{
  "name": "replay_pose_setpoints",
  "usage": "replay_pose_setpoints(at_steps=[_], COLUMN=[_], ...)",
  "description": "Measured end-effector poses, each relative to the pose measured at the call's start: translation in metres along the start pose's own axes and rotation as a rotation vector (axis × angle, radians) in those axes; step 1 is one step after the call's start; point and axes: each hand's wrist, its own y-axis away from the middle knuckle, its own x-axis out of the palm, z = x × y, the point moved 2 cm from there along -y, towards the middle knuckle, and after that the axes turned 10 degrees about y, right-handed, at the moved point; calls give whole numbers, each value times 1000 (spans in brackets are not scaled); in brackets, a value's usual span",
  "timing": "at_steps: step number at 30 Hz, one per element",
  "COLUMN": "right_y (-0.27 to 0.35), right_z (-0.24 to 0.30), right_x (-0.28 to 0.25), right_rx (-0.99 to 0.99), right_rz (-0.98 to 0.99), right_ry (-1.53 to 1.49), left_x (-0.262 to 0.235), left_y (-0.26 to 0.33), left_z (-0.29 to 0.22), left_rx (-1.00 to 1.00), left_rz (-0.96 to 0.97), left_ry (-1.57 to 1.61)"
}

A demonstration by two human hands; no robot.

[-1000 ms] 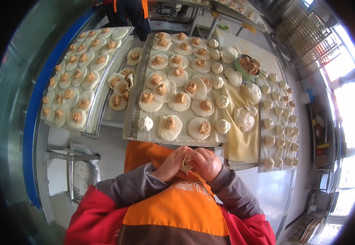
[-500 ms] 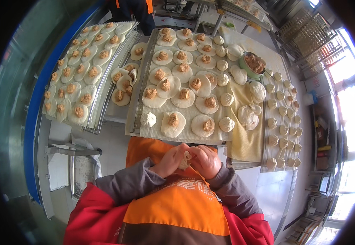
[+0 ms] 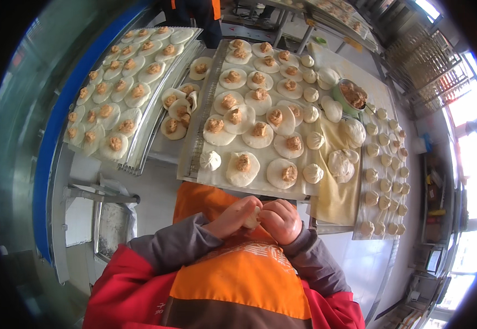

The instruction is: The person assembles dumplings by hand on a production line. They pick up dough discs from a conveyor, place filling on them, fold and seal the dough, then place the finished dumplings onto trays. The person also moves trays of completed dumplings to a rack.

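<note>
A filled dough bun (image 3: 252, 219) is held in front of my apron, just off the tray's near edge. My left hand (image 3: 230, 217) cups it from the left side, fingers closed around it. From the right, my right hand (image 3: 282, 221) pinches the dough at its rim with bent fingers. Most of the bun is hidden by the hands. Beyond them lie flat dough rounds topped with meat filling, the nearest being one dough round (image 3: 243, 169) and another dough round (image 3: 282, 174). A pleated bun (image 3: 210, 160) sits at the tray's near left corner.
At left stands a rack tray (image 3: 134, 137) of filled rounds. Closed buns (image 3: 313, 173) line the main tray's right side, beside a yellow cloth (image 3: 331, 203) with dough lumps (image 3: 341, 166). Farther back is a green bowl (image 3: 341, 98) of filling. Another person (image 3: 208, 22) stands at the far side.
The trays sit slightly farther right in the picture, as the view has turned a little. My right fingers have curled more tightly at the bun, which both hands still hold.
</note>
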Motion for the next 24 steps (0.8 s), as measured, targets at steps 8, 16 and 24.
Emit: replay_pose_setpoints(at_steps=[8, 16, 24], right_y=[-4, -8, -10], right_z=[4, 4, 3], right_x=[3, 0, -5], right_rx=[-46, -56, 23], right_rz=[16, 69, 146], right_ry=[5, -51, -268], left_x=[-4, 0, 14], left_y=[8, 12, 9], left_z=[-2, -13, -28], left_rx=[232, 0, -247], left_rz=[-87, -173, 71], left_ry=[-244, -41, 118])
